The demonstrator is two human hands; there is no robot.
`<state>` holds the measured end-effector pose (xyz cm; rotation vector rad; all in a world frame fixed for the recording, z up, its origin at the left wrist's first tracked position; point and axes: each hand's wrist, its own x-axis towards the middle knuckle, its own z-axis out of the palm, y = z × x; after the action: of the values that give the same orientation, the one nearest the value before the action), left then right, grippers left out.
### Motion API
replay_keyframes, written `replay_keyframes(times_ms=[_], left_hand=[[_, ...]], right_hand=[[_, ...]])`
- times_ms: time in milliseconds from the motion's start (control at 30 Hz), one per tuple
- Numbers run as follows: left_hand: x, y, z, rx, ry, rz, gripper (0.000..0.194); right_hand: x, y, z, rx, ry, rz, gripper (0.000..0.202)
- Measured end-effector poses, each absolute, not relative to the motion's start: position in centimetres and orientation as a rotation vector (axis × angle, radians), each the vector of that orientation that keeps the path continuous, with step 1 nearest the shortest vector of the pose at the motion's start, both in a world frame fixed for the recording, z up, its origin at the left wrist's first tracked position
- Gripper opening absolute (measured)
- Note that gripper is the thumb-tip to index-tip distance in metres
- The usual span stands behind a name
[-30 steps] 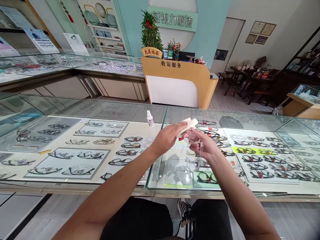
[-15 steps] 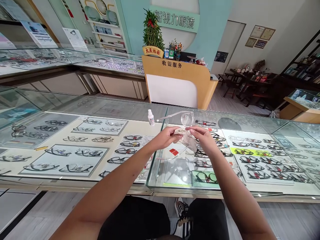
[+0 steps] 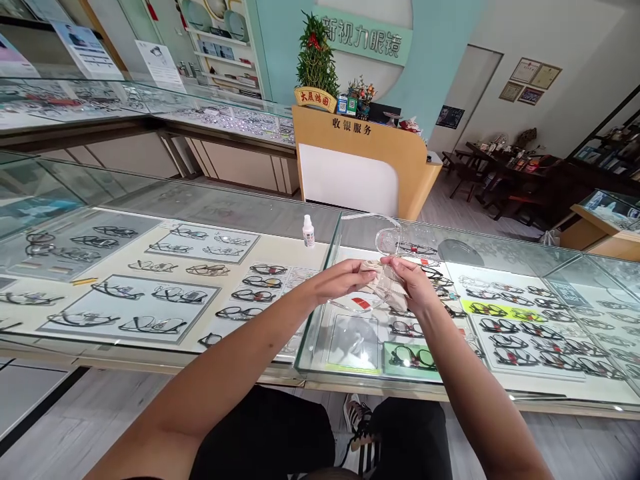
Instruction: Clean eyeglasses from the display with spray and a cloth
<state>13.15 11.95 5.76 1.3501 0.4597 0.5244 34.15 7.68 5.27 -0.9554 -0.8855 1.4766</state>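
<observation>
Counter edges [image 3: 370, 389] leave room around both hands [image 3: 346, 280] [image 3: 414, 283], pinched closed on cloth [image 3: 395, 297] and eyeglasses [image 3: 389, 241]

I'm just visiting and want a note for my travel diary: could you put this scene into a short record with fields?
Place: indoors, at a glass display case
Left hand: pinching a pale cloth
Right hand: gripping clear glasses, fingers against the cloth
Standing on the case: small white bottle, upright
Inside the case: many eyeglasses, mostly in rows
Further back: wooden desk with a leafy plant on it
</observation>
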Motion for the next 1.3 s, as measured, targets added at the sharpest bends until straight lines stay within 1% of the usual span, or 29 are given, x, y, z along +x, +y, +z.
replay_keyframes(times_ms=[333,533,800,933,1133,1300], left_hand=[[12.8,12.2,4.6,1.073,0.443,0.519,0.042],[13.6,11.9,4.9,1.100,0.448,0.461,0.048],[15.2,10.5,5.1,1.057,0.496,0.634,0.052],[15.4,10.3,5.4,1.095,0.517,0.658,0.054],[15.2,9.8,6.2,1.195,0.489,0.661,0.056],[15.6,9.9,5.4,1.219,0.531,0.748,0.058]], right_hand=[[34.3,7.9,5.1,-0.986,-0.837,1.462,0.047],[33.4,7.4,5.1,-0.997,-0.897,1.491,0.045],[32.5,7.1,5.3,-0.951,-0.893,1.474,0.043],[32.4,7.1,5.0,-0.938,-0.914,1.460,0.040],[32.3,7.2,5.0,-0.949,-0.874,1.422,0.043],[32.2,7.1,5.0,-0.949,-0.914,1.418,0.043]])
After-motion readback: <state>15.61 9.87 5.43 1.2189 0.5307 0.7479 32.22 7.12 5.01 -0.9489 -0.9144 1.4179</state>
